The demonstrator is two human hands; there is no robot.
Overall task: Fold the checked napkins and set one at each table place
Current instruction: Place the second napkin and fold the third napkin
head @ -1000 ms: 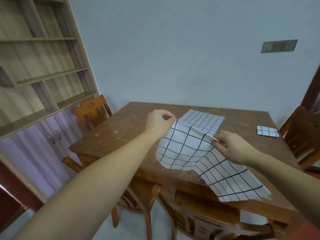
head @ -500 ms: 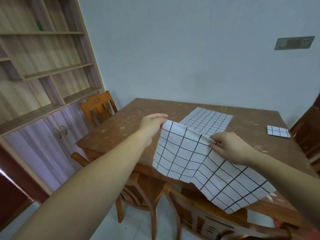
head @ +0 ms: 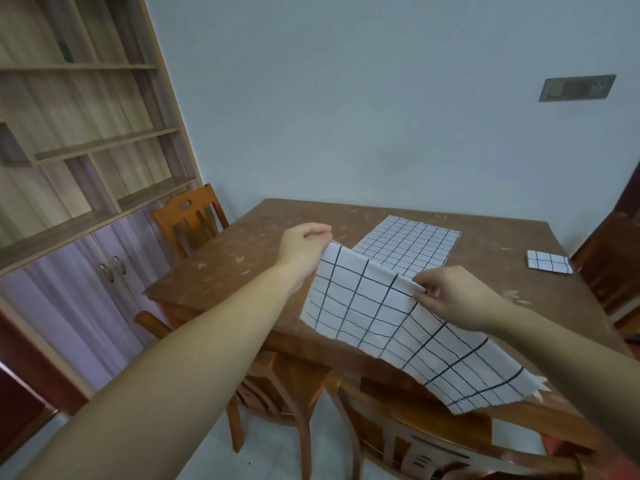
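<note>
A white napkin with a black check (head: 374,310) is lifted off the near part of the brown table (head: 249,258). My left hand (head: 303,247) grips its upper left corner. My right hand (head: 457,299) pinches its top edge farther right. The napkin's lower right part droops over the table's near edge. A second checked napkin (head: 412,245) lies flat on the middle of the table. A small folded checked napkin (head: 549,261) sits at the table's right side.
Wooden chairs stand at the left side (head: 188,216), at the near side (head: 398,441) and at the far right (head: 613,268). A tall shelf unit with cupboard doors (head: 86,188) fills the left wall. A switch plate (head: 576,87) is on the back wall.
Both hands keep hold of the napkin's top edge; the napkin has shifted slightly and its hanging end now droops lower over the table's near edge. The view has tilted.
</note>
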